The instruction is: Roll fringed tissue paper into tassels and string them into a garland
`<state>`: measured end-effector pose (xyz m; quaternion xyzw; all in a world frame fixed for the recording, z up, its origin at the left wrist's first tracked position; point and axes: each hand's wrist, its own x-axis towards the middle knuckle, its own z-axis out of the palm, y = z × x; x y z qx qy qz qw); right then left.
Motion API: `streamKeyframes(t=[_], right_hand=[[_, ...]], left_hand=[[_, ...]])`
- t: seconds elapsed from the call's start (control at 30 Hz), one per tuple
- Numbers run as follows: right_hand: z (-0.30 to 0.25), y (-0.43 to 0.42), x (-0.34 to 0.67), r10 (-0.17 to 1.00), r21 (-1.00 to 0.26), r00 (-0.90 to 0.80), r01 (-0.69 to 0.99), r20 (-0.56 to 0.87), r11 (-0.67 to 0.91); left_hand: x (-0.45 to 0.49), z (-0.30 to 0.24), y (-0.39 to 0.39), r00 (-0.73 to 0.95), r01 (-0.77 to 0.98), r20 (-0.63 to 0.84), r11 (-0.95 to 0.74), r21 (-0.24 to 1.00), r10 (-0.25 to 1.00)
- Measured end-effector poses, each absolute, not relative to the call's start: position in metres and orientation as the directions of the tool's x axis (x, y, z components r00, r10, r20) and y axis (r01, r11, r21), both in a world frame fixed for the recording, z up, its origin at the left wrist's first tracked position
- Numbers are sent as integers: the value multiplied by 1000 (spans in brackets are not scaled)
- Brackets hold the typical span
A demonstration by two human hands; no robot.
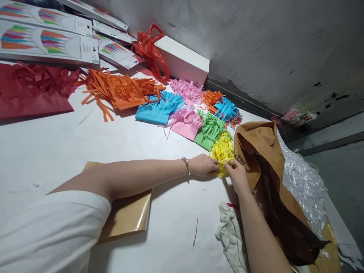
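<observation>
Both my hands meet at a yellow fringed paper piece (222, 151) on the white table (57, 151). My left hand (204, 165), with a silver bracelet on the wrist, pinches its near edge. My right hand (237, 175) pinches the same edge from the right side. The yellow piece lies at the end of a row of fringed papers: green (209, 131), pink (186, 123), light blue (159, 108), orange (122, 91) and red (34, 89).
A brown paper bag (261, 151) lies open right of my hands, with white shredded strips (301, 182) beyond it. A white cloth (230, 235) sits under my right forearm, a tan sheet (127, 216) under my left arm. White box (182, 60), red plastic bag (149, 49), paper packs (45, 41) at the back.
</observation>
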<state>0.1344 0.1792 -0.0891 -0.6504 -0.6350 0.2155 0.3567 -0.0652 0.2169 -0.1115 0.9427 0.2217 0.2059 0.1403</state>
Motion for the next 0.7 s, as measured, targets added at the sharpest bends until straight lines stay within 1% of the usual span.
streamKeyframes(t=[0.03,0.1,0.17,0.23,0.3,0.37,0.5,0.6,0.7], right_hand=[[-86,176,134,968,-697,92,710,232,100],[-79,166,133,931,-575,39,796,364,191],[-74,152,132,897,-450,-75,845,437,289],[-72,139,129,873,-332,-256,851,414,407],[-73,132,127,845,-226,-419,834,332,503],[-74,131,126,820,-121,-513,824,254,553],[-70,143,130,803,102,-570,821,175,561],[-61,148,134,803,245,-569,816,179,524],[-52,146,135,778,336,-594,789,205,514]], left_hand=[[-65,-112,217,824,354,331,-873,335,460],[-64,-112,217,830,348,341,-887,303,442],[-64,-112,217,833,342,350,-896,285,429],[-64,-113,218,837,334,353,-902,274,418],[-64,-113,219,842,325,353,-907,269,407],[-64,-114,220,848,314,351,-911,267,396],[-64,-114,220,847,323,344,-906,275,406],[-65,-113,219,829,361,330,-883,302,451],[-63,-110,217,816,388,303,-855,344,493]])
